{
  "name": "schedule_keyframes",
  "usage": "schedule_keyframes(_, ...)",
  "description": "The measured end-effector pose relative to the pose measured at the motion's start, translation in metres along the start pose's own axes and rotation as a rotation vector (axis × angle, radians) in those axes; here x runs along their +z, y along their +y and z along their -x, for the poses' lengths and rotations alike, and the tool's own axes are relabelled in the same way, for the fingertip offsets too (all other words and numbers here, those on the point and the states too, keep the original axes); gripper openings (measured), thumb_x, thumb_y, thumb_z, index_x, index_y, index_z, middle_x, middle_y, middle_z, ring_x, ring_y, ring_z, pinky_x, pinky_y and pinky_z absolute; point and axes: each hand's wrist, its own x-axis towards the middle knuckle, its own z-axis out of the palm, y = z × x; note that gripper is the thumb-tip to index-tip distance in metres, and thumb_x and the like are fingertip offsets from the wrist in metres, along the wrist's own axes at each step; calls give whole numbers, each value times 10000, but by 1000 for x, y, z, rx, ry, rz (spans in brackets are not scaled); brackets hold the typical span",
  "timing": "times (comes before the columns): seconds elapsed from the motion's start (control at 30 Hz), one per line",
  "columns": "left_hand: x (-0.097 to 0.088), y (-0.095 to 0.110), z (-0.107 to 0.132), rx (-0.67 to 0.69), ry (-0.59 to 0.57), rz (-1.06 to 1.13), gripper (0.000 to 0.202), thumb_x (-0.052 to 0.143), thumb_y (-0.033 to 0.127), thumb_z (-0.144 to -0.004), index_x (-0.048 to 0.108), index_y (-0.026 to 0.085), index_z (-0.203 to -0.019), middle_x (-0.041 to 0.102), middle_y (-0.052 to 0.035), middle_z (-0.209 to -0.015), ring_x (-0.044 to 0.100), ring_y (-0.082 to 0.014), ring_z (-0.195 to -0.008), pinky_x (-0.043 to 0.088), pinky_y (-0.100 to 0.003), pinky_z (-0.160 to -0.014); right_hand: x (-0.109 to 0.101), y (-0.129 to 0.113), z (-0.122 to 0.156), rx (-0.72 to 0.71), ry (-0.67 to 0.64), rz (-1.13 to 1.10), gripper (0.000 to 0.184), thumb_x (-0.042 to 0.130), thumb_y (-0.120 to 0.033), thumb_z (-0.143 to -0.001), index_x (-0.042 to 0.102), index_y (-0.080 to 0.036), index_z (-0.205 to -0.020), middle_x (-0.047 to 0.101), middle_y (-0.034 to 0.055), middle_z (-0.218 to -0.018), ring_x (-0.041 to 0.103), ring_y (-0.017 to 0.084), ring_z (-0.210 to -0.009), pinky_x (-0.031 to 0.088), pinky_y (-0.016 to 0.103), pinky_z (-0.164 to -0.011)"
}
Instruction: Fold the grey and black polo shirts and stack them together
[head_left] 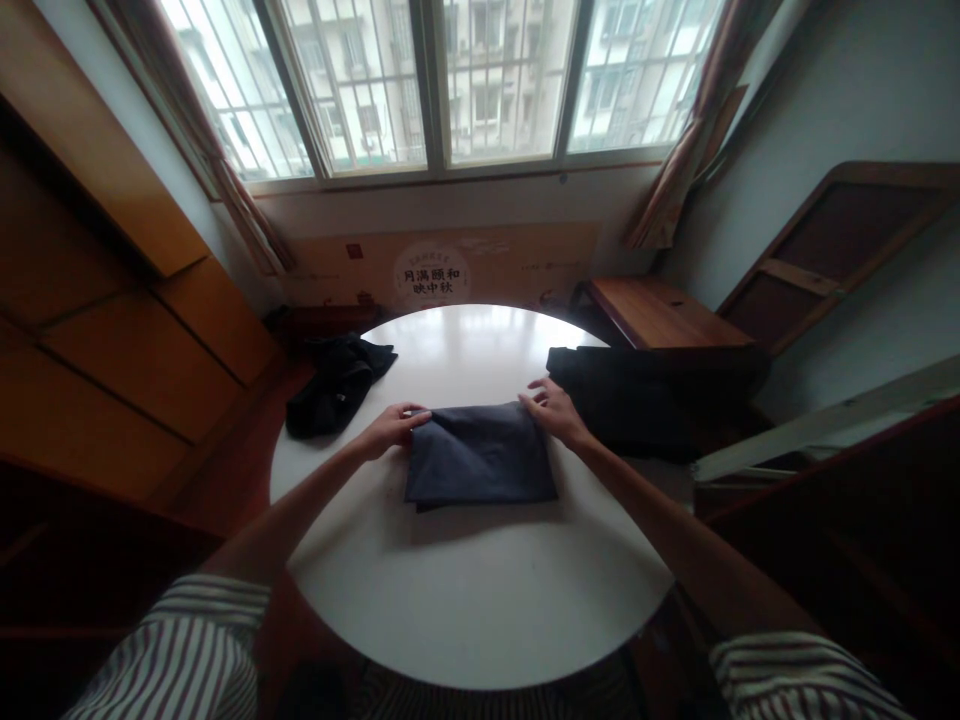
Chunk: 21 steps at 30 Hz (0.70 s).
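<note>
**A folded navy garment (480, 460) in the middle of a round white counter (465, 610), a hand at each upper corner**

Seen from the person's own head, looking down, two bare forearms reach forward from striped short sleeves (187, 650) onto the counter. The garment lies flat, folded into a rough rectangle, with soft creases running across its upper layer.

The left hand (390, 430) lies on the garment's upper left corner, fingers bent over the folded edge. The right hand (553, 412) rests on the upper right corner, its fingers slightly spread. Neither hand is clenched into a fist, but I cannot tell whether either one is firmly gripping the cloth or only resting on it.

A crumpled black garment (334, 385) sits at the far left of the counter, near the left hand but not touching it. A larger dark pile of clothing (645, 400) lies just beside the right hand and spills past the counter's far right edge.

Beyond the counter, a wide window (442, 80) with curtains (675, 170) looks onto an apartment block. Below it is a tan banner with Chinese characters (433, 275). A wooden bench (660, 312) stands to the right, and orange-brown wooden cabinets (127, 300) line the left.
</note>
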Motion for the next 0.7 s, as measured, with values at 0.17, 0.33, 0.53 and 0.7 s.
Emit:
schedule_keyframes(0.17,-7,12,-3,221,152,-425,546,761,573,-687,719,117,-985,712,-122,-968,662,-245,-887,506,-299,-732,-13,-15,-9,-375,-258,288,596,775,-571,-685,657,-187,-1125,627,134,-1199,537,312,-1191,402,431,-1040)
schedule_keyframes(0.33,-8,15,-5,185,-174,-476,592,849,486,-593,699,148,-1056,717,-81,-1008,658,-234,-869,514,-284,-735,-19,-23,-20,-314,-585,525,708,882,-489,-532,686,-213,-1153,673,99,-1114,625,293,-1028,500,367,-893)
schedule_keyframes(0.53,2,42,11,452,-7,-650,413,758,420,-740,694,156,-1051,676,-42,-867,613,-205,-796,498,-289,-721,-26,-49,-12,-461,-546,724,290,780,-273,-709,697,-211,-980,668,55,-899,610,230,-830,463,304,-718)
schedule_keyframes(0.7,8,61,43,810,358,-926,249,607,286,-908,697,231,-1134,673,-105,-1082,589,-260,-1035,413,-434,-993,-32,-59,20,-836,82,914,228,571,-169,-884,638,-156,-1102,614,152,-1084,527,310,-1017,409,439,-889)
